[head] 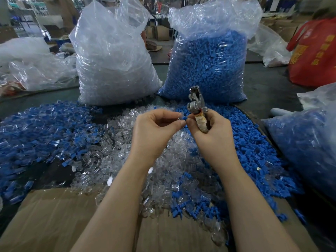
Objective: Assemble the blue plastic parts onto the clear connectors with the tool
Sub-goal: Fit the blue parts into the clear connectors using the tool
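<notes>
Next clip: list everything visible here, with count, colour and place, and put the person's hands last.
Bag of clear connectors: one, transparent, back centre-left, upright.
Bag of blue parts: one, transparent, back centre-right, upright.
Third bag: one, holds blue parts, right edge.
Crumpled plastic bags: several, clear, back left.
Loose clear connectors: heap, centre of table.
Loose blue parts: heap, right of centre.
Mixed blue-and-clear pieces: heap, left.
Cardboard: brown, near edge.
Red bag: one, back right.
Tool: one, metal, wrapped handle.
Small blue part: one, between fingertips.
Left hand: pinches a small piece.
Right hand: holds tool.
</notes>
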Demonstrator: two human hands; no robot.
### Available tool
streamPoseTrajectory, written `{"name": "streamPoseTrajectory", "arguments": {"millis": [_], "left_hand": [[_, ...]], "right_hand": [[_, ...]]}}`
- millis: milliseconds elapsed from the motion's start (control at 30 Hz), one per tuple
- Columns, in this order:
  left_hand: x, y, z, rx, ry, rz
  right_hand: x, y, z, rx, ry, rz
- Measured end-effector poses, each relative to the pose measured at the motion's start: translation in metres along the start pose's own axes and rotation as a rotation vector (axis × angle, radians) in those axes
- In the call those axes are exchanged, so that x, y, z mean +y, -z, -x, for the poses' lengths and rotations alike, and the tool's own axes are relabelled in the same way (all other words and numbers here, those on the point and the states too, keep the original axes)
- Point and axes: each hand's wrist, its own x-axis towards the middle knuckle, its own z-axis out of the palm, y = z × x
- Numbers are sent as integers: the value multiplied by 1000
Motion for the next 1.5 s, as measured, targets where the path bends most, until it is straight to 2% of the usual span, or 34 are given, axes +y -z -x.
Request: {"name": "streamPoseTrajectory", "arguments": {"millis": [467, 600, 867, 1167, 1500], "left_hand": [[-3, 1, 1, -21, -5, 15], [-3, 2, 0, 21, 13, 23], [-5, 2, -3, 61, 28, 96], [-6, 7, -6, 53, -39, 119], [-5, 12, -6, 13, -93, 106]], "right_hand": [[4, 0, -1, -14, -15, 30], [3, 0, -1, -61, 7, 23], [12, 10, -4, -127, -86, 54], [9, 14, -4, -346, -94, 144], [9, 12, -3, -346, -46, 254]]}}
